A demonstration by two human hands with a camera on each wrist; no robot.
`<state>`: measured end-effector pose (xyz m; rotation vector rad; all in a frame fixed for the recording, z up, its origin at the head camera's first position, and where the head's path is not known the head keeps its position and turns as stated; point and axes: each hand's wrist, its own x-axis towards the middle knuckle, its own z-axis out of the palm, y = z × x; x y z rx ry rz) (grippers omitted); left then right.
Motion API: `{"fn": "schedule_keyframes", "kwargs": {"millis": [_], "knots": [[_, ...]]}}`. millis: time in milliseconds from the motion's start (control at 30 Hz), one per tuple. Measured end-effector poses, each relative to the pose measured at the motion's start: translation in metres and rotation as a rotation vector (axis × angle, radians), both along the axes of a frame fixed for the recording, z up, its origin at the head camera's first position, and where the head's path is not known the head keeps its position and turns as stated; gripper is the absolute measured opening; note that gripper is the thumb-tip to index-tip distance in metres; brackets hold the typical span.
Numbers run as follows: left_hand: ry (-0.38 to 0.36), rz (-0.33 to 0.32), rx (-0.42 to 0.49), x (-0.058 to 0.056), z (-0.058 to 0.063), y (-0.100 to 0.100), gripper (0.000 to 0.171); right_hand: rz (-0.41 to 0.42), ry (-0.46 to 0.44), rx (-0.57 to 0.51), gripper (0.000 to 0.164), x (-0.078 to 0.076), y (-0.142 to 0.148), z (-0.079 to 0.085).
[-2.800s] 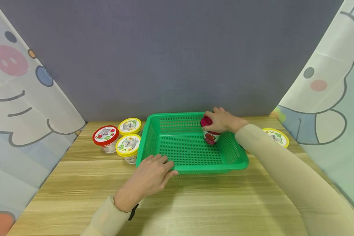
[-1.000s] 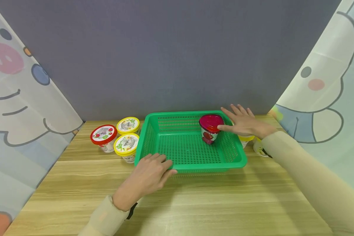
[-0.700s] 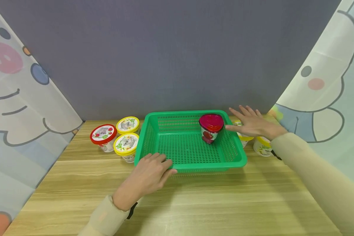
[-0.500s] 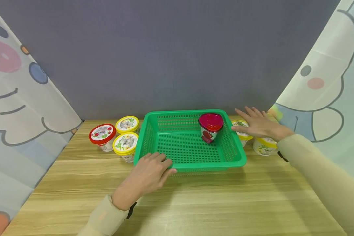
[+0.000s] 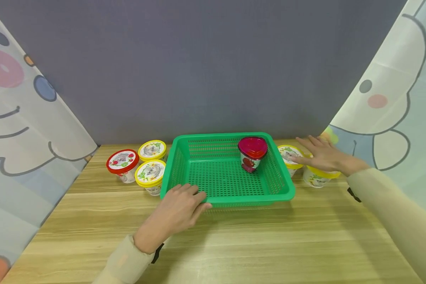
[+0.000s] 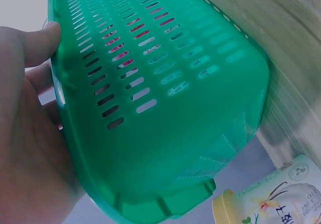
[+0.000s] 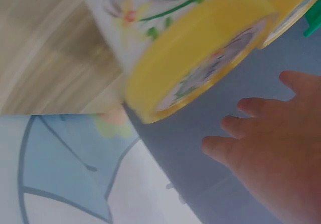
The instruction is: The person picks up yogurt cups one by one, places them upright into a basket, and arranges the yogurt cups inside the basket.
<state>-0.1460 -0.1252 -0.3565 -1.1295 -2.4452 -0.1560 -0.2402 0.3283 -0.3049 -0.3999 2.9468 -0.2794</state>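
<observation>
My left hand (image 5: 181, 207) grips the rim of the green plastic basket (image 5: 250, 199) at its front left corner. In the left wrist view the thumb (image 6: 42, 45) lies along the rim. Inside the basket, at the back right, stands a cup with a magenta lid (image 5: 253, 147) and a dark red fruit picture. To the right of the basket, my right hand (image 5: 323, 157) hovers with spread fingers over two yellow-lidded paper tubs. The nearer-to-basket tub (image 5: 288, 153) shows most of its lid; the outer tub (image 5: 316, 179) is partly hidden under the hand.
Left of the basket stand a red-lidded tub (image 5: 123, 162) and two yellow-lidded tubs, one behind (image 5: 152, 149) and one in front (image 5: 150, 172). A dark grey panel (image 5: 213, 71) rises behind the wooden table (image 5: 227, 248), with cartoon-printed sheets at both sides.
My right hand first held the magenta-lidded cup in the basket, then let go and moved right, over the yellow-lidded tubs. The cup stays in the basket; my left hand stays on the rim.
</observation>
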Motion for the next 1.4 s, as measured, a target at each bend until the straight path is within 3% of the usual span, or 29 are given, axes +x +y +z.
{"fn": "schedule_keyframes", "kwargs": {"millis": [533, 700, 1033, 1400], "knots": [[0.008, -0.003, 0.006, 0.0, 0.0, -0.001, 0.028, -0.03, -0.067, -0.01, 0.101, 0.008, 0.021, -0.008], [0.007, -0.004, 0.008, 0.0, 0.0, -0.001, 0.028, -0.03, -0.089, 0.03, 0.104, 0.01, 0.023, -0.008], [0.005, -0.006, 0.009, 0.0, 0.0, -0.001, 0.028, -0.001, -0.079, 0.078, 0.094, 0.011, 0.025, -0.008], [0.007, -0.005, 0.008, 0.0, 0.0, 0.0, 0.031, -0.029, -0.022, 0.055, 0.079, 0.009, 0.028, -0.014]]}}
